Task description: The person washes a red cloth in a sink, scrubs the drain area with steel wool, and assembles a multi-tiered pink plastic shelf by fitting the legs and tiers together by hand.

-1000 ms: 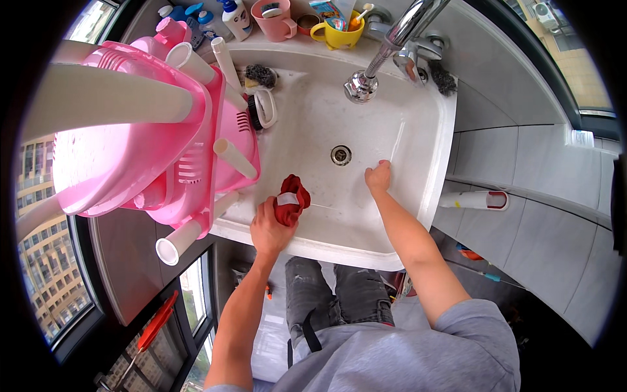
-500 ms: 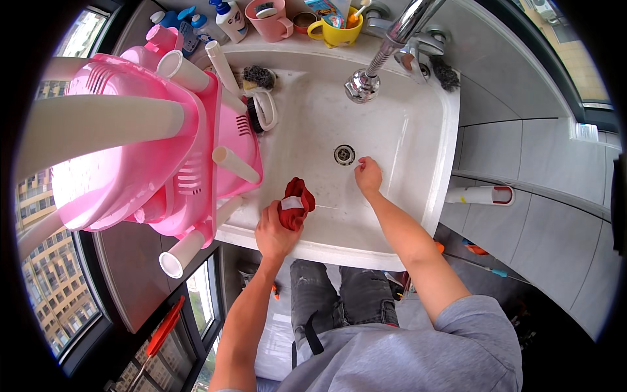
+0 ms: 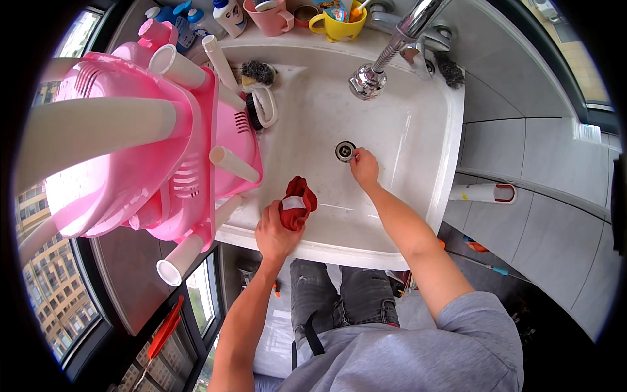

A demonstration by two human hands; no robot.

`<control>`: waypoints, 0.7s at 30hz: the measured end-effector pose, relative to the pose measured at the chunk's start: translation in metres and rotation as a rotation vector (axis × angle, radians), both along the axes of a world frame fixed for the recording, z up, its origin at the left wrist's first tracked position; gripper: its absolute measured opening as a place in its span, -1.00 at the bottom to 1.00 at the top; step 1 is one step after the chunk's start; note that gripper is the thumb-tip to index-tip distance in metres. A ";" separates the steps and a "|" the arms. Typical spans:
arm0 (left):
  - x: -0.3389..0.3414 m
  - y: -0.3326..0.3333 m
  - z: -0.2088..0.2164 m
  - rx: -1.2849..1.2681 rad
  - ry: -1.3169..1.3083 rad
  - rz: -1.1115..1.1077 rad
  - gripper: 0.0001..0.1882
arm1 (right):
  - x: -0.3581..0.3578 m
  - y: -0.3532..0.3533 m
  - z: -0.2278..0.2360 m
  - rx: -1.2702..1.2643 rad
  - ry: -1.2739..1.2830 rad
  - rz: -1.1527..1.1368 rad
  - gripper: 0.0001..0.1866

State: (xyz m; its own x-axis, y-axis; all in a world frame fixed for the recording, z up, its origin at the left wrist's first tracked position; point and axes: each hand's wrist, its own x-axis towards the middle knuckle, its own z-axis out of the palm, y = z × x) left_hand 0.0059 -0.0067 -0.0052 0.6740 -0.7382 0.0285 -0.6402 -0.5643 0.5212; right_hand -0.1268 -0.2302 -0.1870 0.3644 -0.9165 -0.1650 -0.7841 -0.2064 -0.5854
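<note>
A bunched red cloth [image 3: 302,217] with a white patch is gripped by my left hand [image 3: 274,234], over the near left part of the white sink [image 3: 313,130]. My right hand [image 3: 364,168] reaches into the basin with its fingers closed together. Their tips meet the right edge of the round metal drain [image 3: 345,151]; whether they pinch its rim or something small is hidden. The chrome faucet [image 3: 368,83] hangs over the far part of the basin.
Pink plastic racks with white tubes [image 3: 189,144] crowd the left side. A scrub brush [image 3: 262,108] and a dark scouring pad [image 3: 257,73] lie in the sink's far left corner. Bottles, a pink mug [image 3: 271,18] and a yellow mug [image 3: 339,26] line the back ledge.
My right hand has moved slightly left and away from me, from beside the drain onto its edge. My left hand keeps hold of the red cloth, nearly still.
</note>
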 end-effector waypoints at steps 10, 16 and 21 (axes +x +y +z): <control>0.000 -0.001 0.001 0.026 0.025 0.007 -0.40 | 0.007 0.001 0.000 -0.002 0.049 0.056 -0.82; 0.001 -0.001 0.000 0.028 0.022 -0.011 -0.38 | 0.010 -0.001 0.002 -0.030 0.079 0.113 -0.80; 0.002 -0.001 0.000 0.033 0.025 -0.021 -0.38 | 0.011 0.001 0.002 -0.017 0.143 0.172 -0.78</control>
